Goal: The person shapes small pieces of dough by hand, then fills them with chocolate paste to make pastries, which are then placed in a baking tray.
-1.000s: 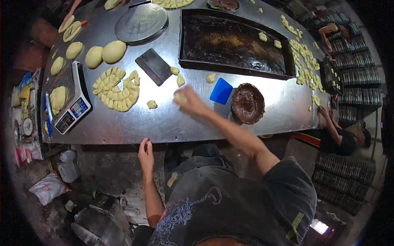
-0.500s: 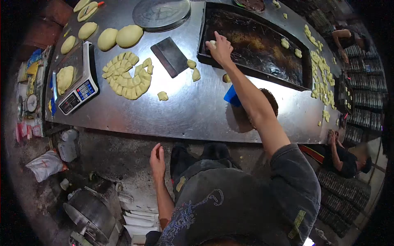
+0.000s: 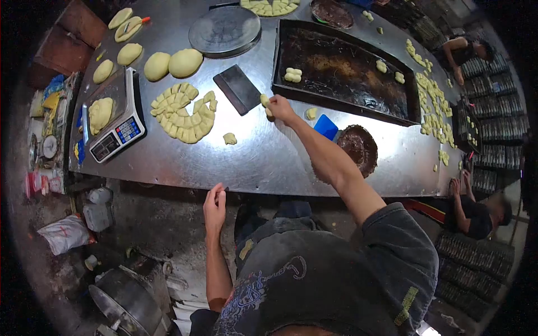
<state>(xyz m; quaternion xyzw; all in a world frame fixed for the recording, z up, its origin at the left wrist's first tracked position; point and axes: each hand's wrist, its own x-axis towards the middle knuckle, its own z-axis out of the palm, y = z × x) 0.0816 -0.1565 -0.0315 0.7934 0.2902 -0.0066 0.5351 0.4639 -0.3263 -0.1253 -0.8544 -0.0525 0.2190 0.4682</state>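
Observation:
On the metal table, my right hand (image 3: 279, 108) has its fingers closed on small dough pieces (image 3: 264, 101), beside a flat dark scraper (image 3: 238, 89). My left hand (image 3: 214, 206) hangs just off the front edge, touching nothing, its fingers slightly parted. A knotted dough lump (image 3: 293, 75) sits at the left end of the black tray (image 3: 347, 105), with two more lumps farther right. A cut dough ring (image 3: 184, 124) and a single dough piece (image 3: 230, 138) lie left of my right hand.
A digital scale (image 3: 116, 139) holds dough at the left. Round dough balls (image 3: 185, 63) lie near a metal disc (image 3: 225, 30). A blue scraper (image 3: 325, 127) and a brown bowl (image 3: 358, 149) stand right of my hand. Two other people are at the far right.
My right hand has left the tray, moving down and left to the dough pieces beside the dark scraper. The lump it held now sits in the tray. My left hand has risen slightly.

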